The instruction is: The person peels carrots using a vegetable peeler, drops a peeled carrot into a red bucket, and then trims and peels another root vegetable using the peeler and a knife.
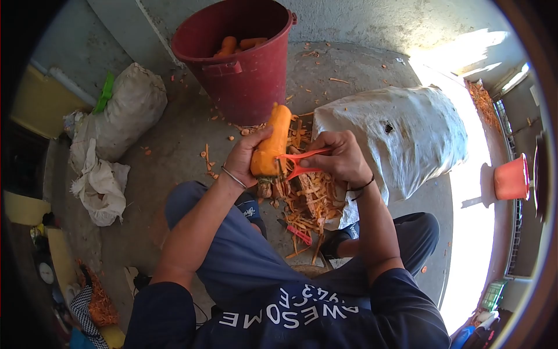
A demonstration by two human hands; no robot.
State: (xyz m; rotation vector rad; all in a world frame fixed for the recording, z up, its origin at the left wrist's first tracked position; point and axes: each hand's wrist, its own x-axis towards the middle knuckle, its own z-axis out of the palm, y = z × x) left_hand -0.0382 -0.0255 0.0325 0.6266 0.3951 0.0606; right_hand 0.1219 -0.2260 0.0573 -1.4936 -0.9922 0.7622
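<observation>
Left hand (241, 157) wraps an orange vegetable (271, 144) while right hand (344, 158) pinches a red peeler (301, 156) against it, apparently mid-peeling, the next stroke calling for steadiness.

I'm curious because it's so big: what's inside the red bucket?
Inside the red bucket you can see a few orange carrots. Its near side hides the bottom, so I can't tell how many there are.

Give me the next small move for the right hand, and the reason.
Probably a short stroke of the peeler along the carrot, near its dark end. The right hand has the peeler at the carrot's side there, the left hand grips the carrot, and peelings lie on the floor below.
</observation>
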